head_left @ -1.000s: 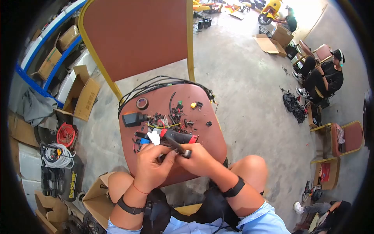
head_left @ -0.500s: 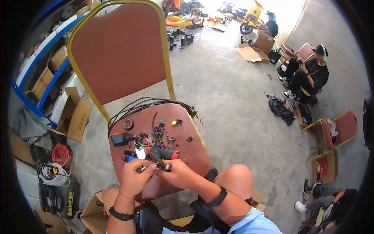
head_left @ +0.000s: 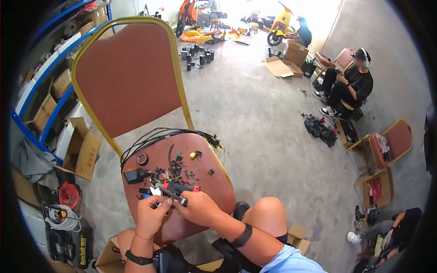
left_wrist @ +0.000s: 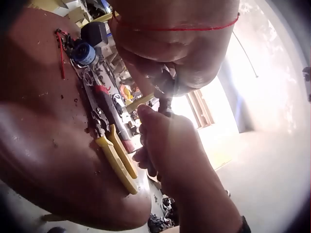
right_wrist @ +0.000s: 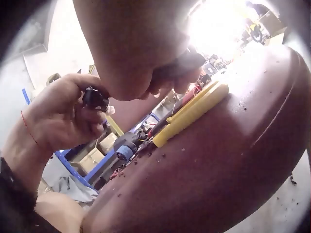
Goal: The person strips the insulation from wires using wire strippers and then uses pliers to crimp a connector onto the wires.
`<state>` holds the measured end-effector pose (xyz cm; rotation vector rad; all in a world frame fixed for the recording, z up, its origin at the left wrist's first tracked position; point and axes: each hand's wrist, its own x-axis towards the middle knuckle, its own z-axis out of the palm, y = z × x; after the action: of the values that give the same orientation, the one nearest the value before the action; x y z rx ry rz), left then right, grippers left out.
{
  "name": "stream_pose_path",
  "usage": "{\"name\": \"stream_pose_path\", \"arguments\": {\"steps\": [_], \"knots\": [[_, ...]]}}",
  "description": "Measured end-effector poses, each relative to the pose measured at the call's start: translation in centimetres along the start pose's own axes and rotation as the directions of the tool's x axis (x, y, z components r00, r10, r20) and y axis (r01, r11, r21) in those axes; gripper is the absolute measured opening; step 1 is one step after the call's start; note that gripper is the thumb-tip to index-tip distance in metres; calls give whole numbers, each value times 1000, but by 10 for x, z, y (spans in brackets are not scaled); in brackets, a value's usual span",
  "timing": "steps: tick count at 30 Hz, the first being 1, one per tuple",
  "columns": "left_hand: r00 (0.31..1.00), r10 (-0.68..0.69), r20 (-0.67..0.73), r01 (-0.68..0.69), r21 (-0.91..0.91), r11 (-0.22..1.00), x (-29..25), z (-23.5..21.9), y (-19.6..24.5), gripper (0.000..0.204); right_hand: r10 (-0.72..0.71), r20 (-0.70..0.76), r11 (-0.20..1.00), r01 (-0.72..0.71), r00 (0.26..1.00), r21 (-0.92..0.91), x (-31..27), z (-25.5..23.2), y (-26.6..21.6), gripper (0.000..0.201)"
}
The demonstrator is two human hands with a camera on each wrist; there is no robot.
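Observation:
Above the front of a red-brown chair seat (head_left: 218,182), my left hand (head_left: 150,216) pinches a small black piece (right_wrist: 95,98), clearest in the right wrist view. Close beside it, my right hand (head_left: 200,208) grips a dark elongated tool (head_left: 171,194) that points toward the left fingers; its exact kind cannot be told. Yellow-handled pliers (left_wrist: 119,165) lie on the seat below the hands. Beyond the fingers are a black-and-red tool (head_left: 184,188) and a blue roll (left_wrist: 83,53). The left fingers partly hide the small piece in the head view.
The seat also holds a tape roll (head_left: 142,159), a black block (head_left: 135,175), small scattered parts (head_left: 166,175) and black cables (head_left: 159,133) along its back edge. Shelves (head_left: 43,68) stand left; a seated person (head_left: 350,84), other chairs and boxes are at right.
The head view has shifted, so the chair and hands appear lower and farther left. Both hands stay close together, with the dark tool still in the right one.

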<state>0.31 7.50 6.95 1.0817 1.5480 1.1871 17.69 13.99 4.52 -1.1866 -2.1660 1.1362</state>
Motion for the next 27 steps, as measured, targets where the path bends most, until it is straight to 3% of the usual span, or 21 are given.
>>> {"name": "stream_pose_path", "arguments": {"steps": [2,5,8,9,11,14,17,20,23,25,26,27], "knots": [[993,-40,111,58,-156,986,1,-7,3,14,63,186,971,-103,981,214,-3,-16,-8,39],[984,-10,177,28,-100,995,2,-13,-6,13,60,428,897,-237,902,373,-3,-26,-2,42],[996,-56,75,58,-18,998,2,-4,-5,14,60,302,971,-126,951,202,0,-19,1,35],[998,-58,22,56,66,996,1,1,-4,14,79,150,997,-81,985,4,-1,-8,3,32],[995,-48,-84,66,228,971,-3,12,-5,14,18,-155,916,-78,988,-393,-6,23,10,25],[981,41,-190,14,282,959,-4,20,-22,15,-145,-312,843,-48,939,-535,-3,40,20,24],[988,34,-153,-2,199,980,-2,13,-19,13,-139,-279,910,11,950,-415,-1,29,14,25],[1000,-4,15,4,7,1000,1,2,-7,12,26,85,984,-10,996,-178,0,-10,-3,27],[990,-12,143,22,-67,998,-2,-5,-2,11,-70,289,981,14,955,192,-6,-39,-8,37],[986,-23,165,42,-113,993,-5,-2,-10,11,11,462,925,-184,887,333,-3,-43,-2,36],[989,-24,147,39,-104,994,-4,0,-10,11,36,544,875,-289,838,388,-4,-43,0,36],[991,-23,130,35,-94,995,-3,3,-8,12,78,442,951,-199,894,236,-4,-41,0,35]]}}
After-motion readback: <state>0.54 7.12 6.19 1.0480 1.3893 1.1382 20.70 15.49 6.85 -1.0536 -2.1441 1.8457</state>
